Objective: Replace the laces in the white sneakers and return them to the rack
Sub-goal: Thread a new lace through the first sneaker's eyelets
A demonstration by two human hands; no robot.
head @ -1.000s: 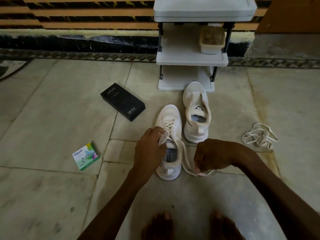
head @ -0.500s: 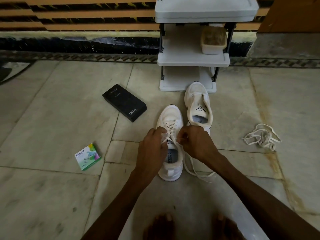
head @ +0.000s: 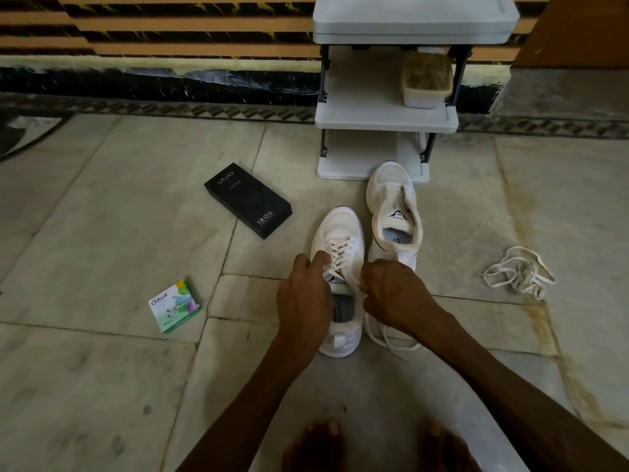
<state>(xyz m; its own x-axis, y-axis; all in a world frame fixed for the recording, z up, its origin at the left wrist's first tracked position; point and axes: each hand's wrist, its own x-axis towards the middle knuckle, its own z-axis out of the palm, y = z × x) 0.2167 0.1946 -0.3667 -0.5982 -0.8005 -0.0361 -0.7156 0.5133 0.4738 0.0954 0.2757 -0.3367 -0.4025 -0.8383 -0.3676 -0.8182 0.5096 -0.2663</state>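
White sneaker (head: pixel 340 229) lies on the floor (head: pixel 136 216) in the head view, its long axis running 12 to 6 o'clock, toe at 12 toward the rack (head: pixel 384 120), heel toward the person. The left hand (head: pixel 303 301) pinches the lace (head: pixel 338 253) at the shoe's 9 o'clock side. The right hand (head: pixel 391 294), fingers curled, grips it at 3 o'clock. The second sneaker (head: pixel 391 199) stands at 1 o'clock, toe also at 12.

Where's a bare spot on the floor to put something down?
Bare floor lies left of the black box and green packet, and right of the loose laces. Crowded in front of the rack, where both sneakers sit.
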